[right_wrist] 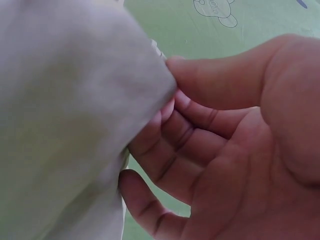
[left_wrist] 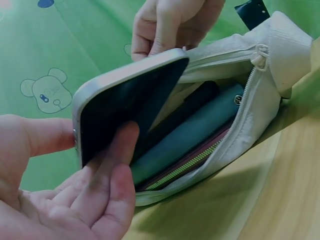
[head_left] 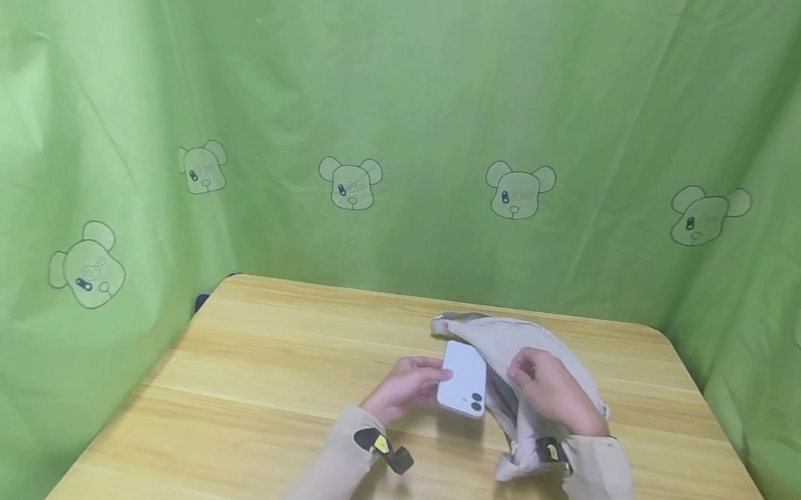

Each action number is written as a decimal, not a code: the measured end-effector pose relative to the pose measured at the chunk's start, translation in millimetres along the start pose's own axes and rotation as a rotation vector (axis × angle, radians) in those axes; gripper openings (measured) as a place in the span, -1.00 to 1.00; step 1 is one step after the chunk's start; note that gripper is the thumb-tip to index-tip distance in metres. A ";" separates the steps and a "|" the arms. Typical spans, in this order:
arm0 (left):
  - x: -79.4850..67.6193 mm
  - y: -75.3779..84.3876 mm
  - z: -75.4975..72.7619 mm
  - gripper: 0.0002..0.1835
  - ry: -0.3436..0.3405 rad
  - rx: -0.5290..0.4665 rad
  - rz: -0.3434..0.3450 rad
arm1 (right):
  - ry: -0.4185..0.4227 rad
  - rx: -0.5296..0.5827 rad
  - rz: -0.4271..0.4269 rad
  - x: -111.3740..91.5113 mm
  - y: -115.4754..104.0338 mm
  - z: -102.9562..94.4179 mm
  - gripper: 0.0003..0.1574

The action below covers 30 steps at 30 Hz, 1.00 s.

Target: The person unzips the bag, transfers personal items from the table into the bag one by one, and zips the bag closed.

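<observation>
A white smartphone (head_left: 463, 374) with two rear lenses is in my left hand (head_left: 408, 388), thumb on one edge and fingers against the dark screen. It is tilted beside the open mouth of a pale beige zippered bag (head_left: 510, 336). My right hand (head_left: 559, 393) pinches the far edge of that opening between thumb and fingers; the right wrist view shows the fabric (right_wrist: 75, 110) in its grip. Inside the bag, the left wrist view shows a teal case (left_wrist: 197, 131) with a small snap, a black item (left_wrist: 202, 96) and a maroon edge with a lime-green zipper (left_wrist: 185, 166).
The bag lies on a light wood-grain table (head_left: 266, 367), right of its middle. Green curtains (head_left: 416, 244) printed with bear heads hang behind the table and along both sides. Black straps (head_left: 384, 448) circle both wrists over the pale sleeves.
</observation>
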<state>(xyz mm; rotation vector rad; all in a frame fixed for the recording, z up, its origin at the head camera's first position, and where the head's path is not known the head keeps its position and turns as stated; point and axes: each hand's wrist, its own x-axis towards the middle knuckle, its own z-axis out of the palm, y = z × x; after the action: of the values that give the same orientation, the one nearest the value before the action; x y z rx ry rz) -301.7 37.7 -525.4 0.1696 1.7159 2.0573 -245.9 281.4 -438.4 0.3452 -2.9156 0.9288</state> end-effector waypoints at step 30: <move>14.9 -16.3 43.7 -0.58 0.053 -0.117 0.063 | -0.003 0.020 -0.004 0.9 -0.2 1.9 -0.93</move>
<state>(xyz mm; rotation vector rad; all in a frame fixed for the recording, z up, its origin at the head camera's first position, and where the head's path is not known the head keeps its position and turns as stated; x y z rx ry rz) -294.4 85.2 -534.3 0.1350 1.6338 2.2203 -246.7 280.0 -439.7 0.3538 -2.9093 0.9584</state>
